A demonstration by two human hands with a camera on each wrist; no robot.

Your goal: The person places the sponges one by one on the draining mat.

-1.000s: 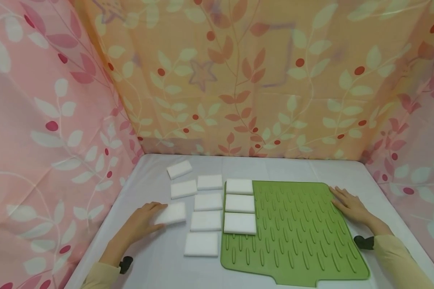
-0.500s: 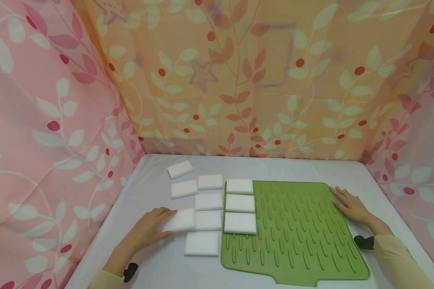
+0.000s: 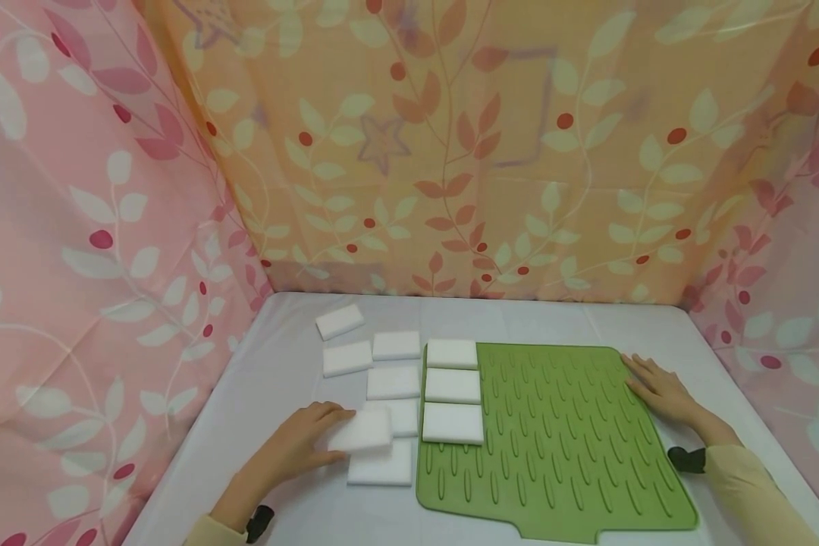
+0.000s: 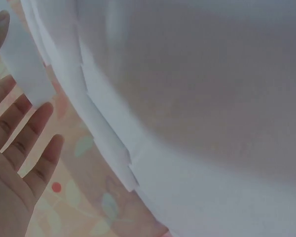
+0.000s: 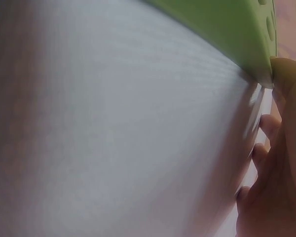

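Between its thumb and fingers my left hand (image 3: 296, 447) pinches a white block-shaped sponge (image 3: 360, 431), raised above the table and overlapping two sponges lying below. The left wrist view shows the fingers on this held sponge (image 4: 27, 69). Two short columns of similar white sponges lie left of the green ridged mat (image 3: 566, 432); one of them is the sponge (image 3: 393, 382) just behind the held one. Along the mat's left edge several sponges sit in a line, such as the middle sponge (image 3: 453, 385). My right hand (image 3: 665, 390) rests with extended fingers at the mat's right edge, its thumb against the rim.
A white cloth (image 3: 553, 322) covers the table. Patterned curtains (image 3: 382, 189) enclose it at the back and both sides. Farthest back on the left lies a tilted sponge (image 3: 340, 321). The mat has a notched tab (image 3: 560, 532) toward me.
My left hand has carried its sponge rightward and toward me, from the left side of the table to over the near sponges. My right hand and the mat stay where they were.
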